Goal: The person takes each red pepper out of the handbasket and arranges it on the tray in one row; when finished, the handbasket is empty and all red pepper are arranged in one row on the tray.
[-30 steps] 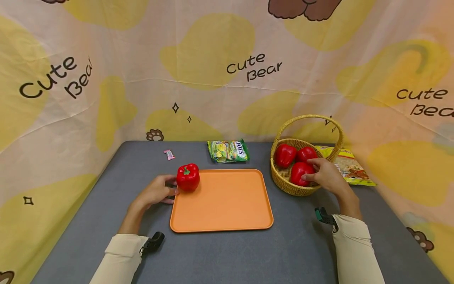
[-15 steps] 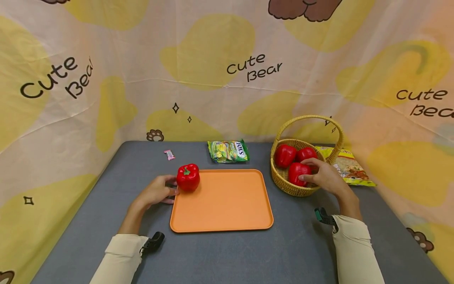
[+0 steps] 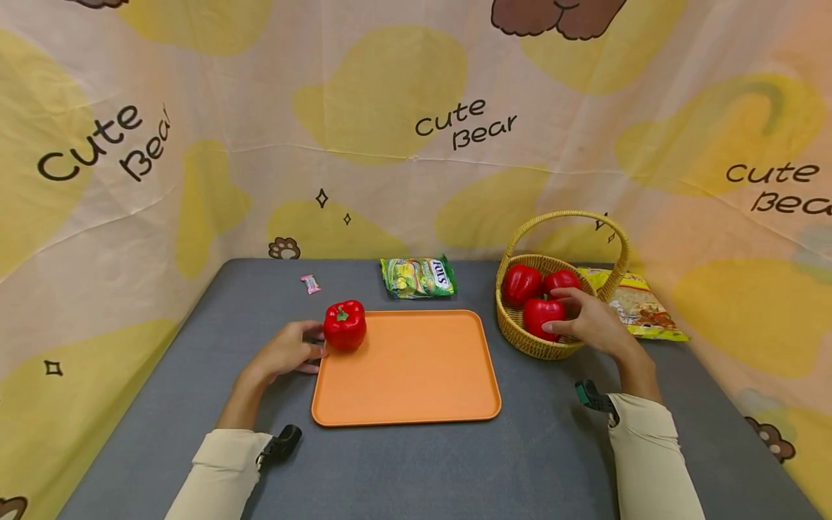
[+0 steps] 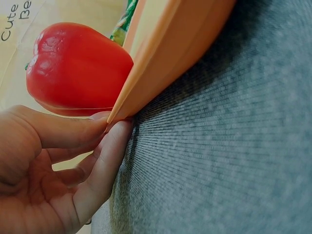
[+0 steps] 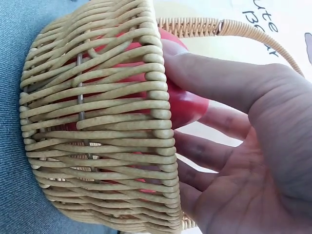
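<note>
In the head view a red bell pepper (image 3: 345, 326) stands stem up on the far left corner of an orange tray (image 3: 416, 372). My left hand (image 3: 282, 354) pinches the tray's left rim beside it; the left wrist view shows thumb and finger at the tray edge (image 4: 151, 73). At the right stands a wicker basket (image 3: 529, 345) with a tall handle. Inside it my right hand (image 3: 594, 321) holds the front bell pepper (image 3: 539, 316) between thumb and fingers, its stem now showing. Two more red bell peppers (image 3: 522, 284) lie behind that one.
A green snack bag (image 3: 419, 277) lies behind the tray, and a small pink wrapped candy (image 3: 310, 283) is at the back left. Behind the basket's right side lies a yellow food packet (image 3: 643, 307). A printed cloth hangs around the grey table (image 3: 416, 469).
In the basket, the front bell pepper has shifted slightly left and turned, bringing its stem into view; my right fingers moved with it. My left hand and the tray stayed put.
</note>
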`<state>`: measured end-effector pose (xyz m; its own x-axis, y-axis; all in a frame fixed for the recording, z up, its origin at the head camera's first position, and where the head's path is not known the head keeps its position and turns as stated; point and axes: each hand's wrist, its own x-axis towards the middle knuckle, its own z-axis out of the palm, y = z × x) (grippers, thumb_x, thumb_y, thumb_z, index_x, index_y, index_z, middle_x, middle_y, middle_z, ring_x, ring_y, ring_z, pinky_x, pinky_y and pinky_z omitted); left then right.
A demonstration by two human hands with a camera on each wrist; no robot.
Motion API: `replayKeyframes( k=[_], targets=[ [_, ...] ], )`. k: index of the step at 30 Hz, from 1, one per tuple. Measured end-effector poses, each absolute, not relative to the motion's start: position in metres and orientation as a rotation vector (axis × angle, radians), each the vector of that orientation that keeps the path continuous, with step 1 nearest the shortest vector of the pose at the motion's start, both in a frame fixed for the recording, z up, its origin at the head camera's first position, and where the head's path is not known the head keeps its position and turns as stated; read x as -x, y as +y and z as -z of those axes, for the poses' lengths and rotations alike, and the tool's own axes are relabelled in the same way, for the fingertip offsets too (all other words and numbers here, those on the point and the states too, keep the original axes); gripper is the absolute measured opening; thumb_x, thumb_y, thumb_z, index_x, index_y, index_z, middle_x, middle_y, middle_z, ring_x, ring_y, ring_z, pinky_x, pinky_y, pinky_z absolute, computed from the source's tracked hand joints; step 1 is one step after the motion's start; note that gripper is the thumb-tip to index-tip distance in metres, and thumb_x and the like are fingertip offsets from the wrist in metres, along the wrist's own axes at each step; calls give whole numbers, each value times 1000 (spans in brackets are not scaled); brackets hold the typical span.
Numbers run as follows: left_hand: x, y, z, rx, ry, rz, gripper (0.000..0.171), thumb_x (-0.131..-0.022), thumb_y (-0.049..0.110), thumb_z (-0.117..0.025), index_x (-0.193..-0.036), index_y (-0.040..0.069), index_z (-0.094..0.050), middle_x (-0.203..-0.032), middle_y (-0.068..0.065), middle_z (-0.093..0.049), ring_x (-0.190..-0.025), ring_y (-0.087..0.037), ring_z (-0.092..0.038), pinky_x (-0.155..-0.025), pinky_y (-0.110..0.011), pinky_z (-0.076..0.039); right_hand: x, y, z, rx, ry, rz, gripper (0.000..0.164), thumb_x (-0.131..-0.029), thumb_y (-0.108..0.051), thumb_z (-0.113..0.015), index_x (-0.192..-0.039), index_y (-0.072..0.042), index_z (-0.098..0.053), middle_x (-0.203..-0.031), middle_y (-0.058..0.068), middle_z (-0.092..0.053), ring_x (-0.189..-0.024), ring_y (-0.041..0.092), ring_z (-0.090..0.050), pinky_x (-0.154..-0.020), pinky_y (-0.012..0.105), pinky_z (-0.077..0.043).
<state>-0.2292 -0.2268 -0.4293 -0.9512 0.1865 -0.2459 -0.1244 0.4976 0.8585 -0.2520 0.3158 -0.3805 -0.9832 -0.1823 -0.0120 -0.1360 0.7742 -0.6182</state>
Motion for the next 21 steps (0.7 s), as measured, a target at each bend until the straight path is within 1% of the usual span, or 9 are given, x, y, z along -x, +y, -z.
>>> replayKeyframes(
  k=[6,9,12,17,19,21],
  targets=[
    [229,-226,430,-51,2434,-1443,61,-98,1,-68,-152,-12,-43,-142,-33,-55,-105,-31,-71,-78,-38,-67,250,316,377,241,2889,1085,78,-94,-45,-79,-155,-7,-48,-149,29,-54,-128,49,-57,-100,60,-58],
    [229,-226,429,-49,2432,-1446,61,-98,1,-68,-152,-12,-44,-142,-33,-55,-104,-30,-71,-78,-38,-67,249,316,374,230,2895,1126,78,-95,-47,-77,-156,-9,-47,-148,27,-53,-127,48,-57,-98,56,-58],
    [229,-227,429,-50,2431,-1445,60,-98,1,-67,-152,-12,-44,-142,-33,-55,-103,-29,-71,-77,-38,-67,247,314,369,241,2893,1163,80,-96,-47,-76,-159,-10,-44,-146,27,-54,-127,46,-56,-96,47,-58],
    [229,-227,429,-53,2429,-1452,60,-98,1,-67,-152,-12,-44,-141,-33,-55,-102,-29,-71,-77,-38,-67,243,309,360,299,2864,1231,81,-98,-41,-76,-163,-10,-39,-150,25,-55,-131,43,-58,-90,26,-56],
    [229,-227,430,-55,2432,-1449,60,-98,1,-67,-152,-12,-44,-142,-33,-55,-103,-29,-71,-77,-38,-67,241,306,357,332,2849,1270,81,-98,-37,-77,-164,-12,-39,-153,23,-54,-132,42,-58,-88,20,-54],
    [229,-227,430,-61,2436,-1446,60,-98,1,-67,-152,-12,-44,-142,-33,-55,-103,-30,-71,-77,-38,-67,239,302,353,359,2842,1314,78,-97,-35,-78,-163,-16,-41,-155,19,-54,-133,40,-58,-87,16,-53]
  ],
)
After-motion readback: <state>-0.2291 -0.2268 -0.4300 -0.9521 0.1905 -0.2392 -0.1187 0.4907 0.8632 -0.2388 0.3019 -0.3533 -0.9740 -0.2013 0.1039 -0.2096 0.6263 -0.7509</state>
